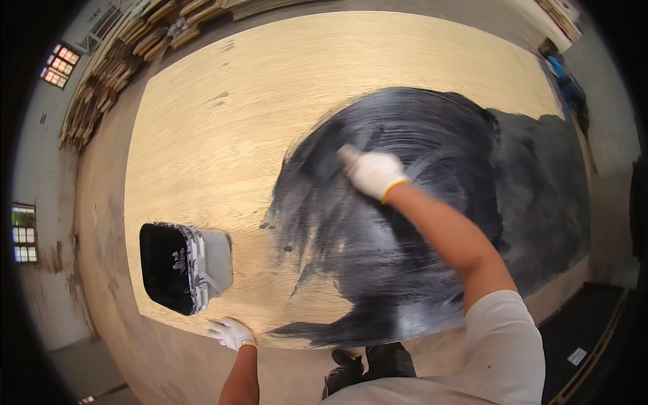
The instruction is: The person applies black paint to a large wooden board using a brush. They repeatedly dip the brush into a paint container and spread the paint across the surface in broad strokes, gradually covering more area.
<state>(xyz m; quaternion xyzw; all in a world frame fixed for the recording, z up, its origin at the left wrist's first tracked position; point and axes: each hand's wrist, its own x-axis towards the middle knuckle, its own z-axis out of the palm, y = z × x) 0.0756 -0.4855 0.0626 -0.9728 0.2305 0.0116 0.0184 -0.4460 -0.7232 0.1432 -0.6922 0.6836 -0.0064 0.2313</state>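
Observation:
A broad wood-grained board (196,155) lies flat in front of me, partly covered with wet black paint (418,135). My right hand (378,174), in a white glove with a yellow cuff, is closed round a paint brush (347,155) over the paint's left part. Motion blurs the brush, and its bristles merge with the dark coat. At the board's near edge rests my left hand (231,333), also gloved, with its fingers stretched out. Just beyond it, on the board, stands a white square bucket (217,260) with black paint inside and smears along its rim.
Stacked timber planks (111,74) line the wall at the far left. At the far right is another person (570,84) in blue. A dark sheet (584,324) lies low at the near right. Duller black coating (540,189) covers the board's right end.

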